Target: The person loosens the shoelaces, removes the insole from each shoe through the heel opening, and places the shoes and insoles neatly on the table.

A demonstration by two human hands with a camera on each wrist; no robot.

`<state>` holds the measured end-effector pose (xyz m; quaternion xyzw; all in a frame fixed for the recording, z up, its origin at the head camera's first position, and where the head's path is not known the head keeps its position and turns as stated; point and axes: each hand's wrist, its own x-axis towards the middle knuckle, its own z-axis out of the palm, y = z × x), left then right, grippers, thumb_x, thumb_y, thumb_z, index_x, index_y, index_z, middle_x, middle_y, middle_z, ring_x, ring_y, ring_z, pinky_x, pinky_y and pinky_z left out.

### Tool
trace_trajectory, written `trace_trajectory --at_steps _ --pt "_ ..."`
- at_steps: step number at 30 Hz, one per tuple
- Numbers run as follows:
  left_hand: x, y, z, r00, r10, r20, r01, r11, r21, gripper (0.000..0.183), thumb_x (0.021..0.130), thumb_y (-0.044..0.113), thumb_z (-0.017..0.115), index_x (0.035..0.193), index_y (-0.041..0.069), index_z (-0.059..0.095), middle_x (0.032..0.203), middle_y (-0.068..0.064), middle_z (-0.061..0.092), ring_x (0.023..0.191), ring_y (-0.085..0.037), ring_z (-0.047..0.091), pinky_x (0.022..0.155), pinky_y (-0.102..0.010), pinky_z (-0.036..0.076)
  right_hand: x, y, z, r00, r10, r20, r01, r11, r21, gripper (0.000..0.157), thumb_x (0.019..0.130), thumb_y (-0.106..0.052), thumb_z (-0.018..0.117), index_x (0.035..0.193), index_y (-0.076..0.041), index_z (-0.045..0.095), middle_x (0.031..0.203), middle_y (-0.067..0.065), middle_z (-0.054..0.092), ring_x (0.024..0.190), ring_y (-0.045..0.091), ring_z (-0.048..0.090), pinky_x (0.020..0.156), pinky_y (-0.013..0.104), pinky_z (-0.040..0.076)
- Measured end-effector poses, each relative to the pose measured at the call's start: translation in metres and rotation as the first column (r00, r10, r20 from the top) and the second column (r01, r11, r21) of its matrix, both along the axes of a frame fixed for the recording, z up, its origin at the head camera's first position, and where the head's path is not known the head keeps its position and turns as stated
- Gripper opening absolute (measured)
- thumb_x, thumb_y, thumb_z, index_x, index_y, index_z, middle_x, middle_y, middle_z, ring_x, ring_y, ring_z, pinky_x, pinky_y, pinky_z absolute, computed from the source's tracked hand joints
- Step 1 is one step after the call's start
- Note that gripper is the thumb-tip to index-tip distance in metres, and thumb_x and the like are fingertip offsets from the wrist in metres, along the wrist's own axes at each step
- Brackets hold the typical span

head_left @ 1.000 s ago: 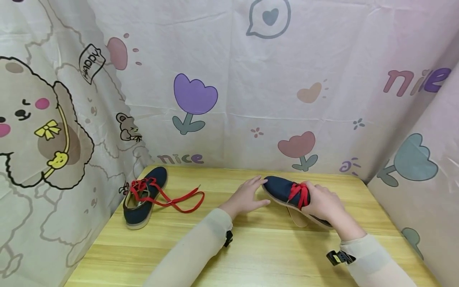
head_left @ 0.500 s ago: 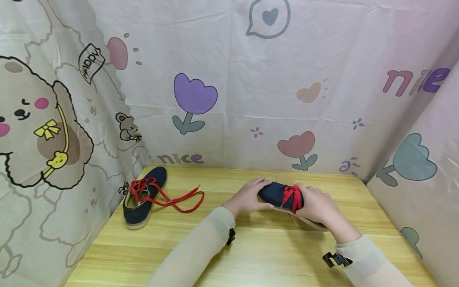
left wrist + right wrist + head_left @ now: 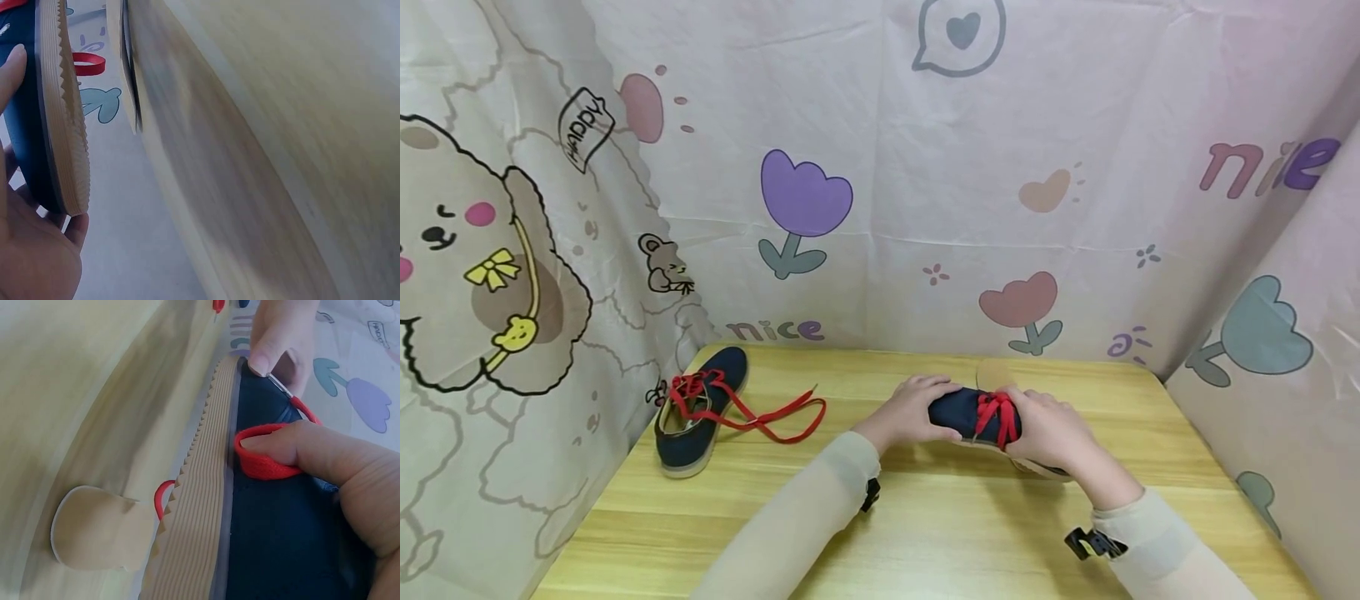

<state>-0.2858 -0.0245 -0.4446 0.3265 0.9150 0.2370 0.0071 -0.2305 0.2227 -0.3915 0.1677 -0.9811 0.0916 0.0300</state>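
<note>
A navy lace-up shoe (image 3: pixel 953 414) with a red lace bow (image 3: pixel 997 417) is held in both hands, raised over the table. My left hand (image 3: pixel 910 411) grips the toe, thumb on one side and fingers round the other. Across the middle, behind the bow, my right hand (image 3: pixel 1051 429) holds the upper. In the right wrist view its thumb (image 3: pixel 275 445) lies in a red lace loop (image 3: pixel 269 469). The shoe's ridged, tooth-edged sole (image 3: pixel 70 137) stands clear of the wood in the left wrist view. Beneath lies a flat tan piece shaped like an insole (image 3: pixel 103 530), partly hidden.
At the left of the table (image 3: pixel 880 533) rests a matching navy shoe (image 3: pixel 688 442), its toe pointing to the back. Its loose red lace (image 3: pixel 786 417) trails rightward over the wood. Printed cloth (image 3: pixel 895 183) hangs behind and along both sides.
The left hand, apart from the toe a second ago, has come round it. Both hands have moved the shoe leftward and slightly nearer, and the tan piece now shows behind it.
</note>
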Motion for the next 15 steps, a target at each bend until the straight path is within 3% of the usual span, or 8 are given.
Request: trace_trajectory --at_steps 6,15 --pt "0.003 -0.008 0.001 1.0 -0.001 -0.019 0.001 1.0 -0.013 0.084 0.08 0.065 0.073 0.153 0.033 0.043 0.155 0.002 0.042 0.141 -0.028 0.034 0.113 -0.051 0.029 0.0 -0.004 -0.001 0.999 0.047 -0.015 -0.047 0.999 -0.011 0.076 0.061 -0.03 0.089 0.13 -0.017 0.058 0.093 0.001 0.064 0.082 0.021 0.057 0.07 0.045 0.046" --pt "0.011 -0.021 -0.005 0.999 0.039 0.013 -0.038 0.999 -0.034 0.087 0.077 0.065 0.076 0.152 0.032 0.045 0.148 0.002 0.046 0.138 -0.025 0.037 0.114 -0.049 0.027 -0.003 -0.016 -0.01 0.994 0.104 -0.04 -0.104 0.995 0.008 0.075 0.06 -0.031 0.091 0.128 -0.02 0.06 0.097 0.0 0.065 0.085 0.021 0.059 0.075 0.046 0.049"
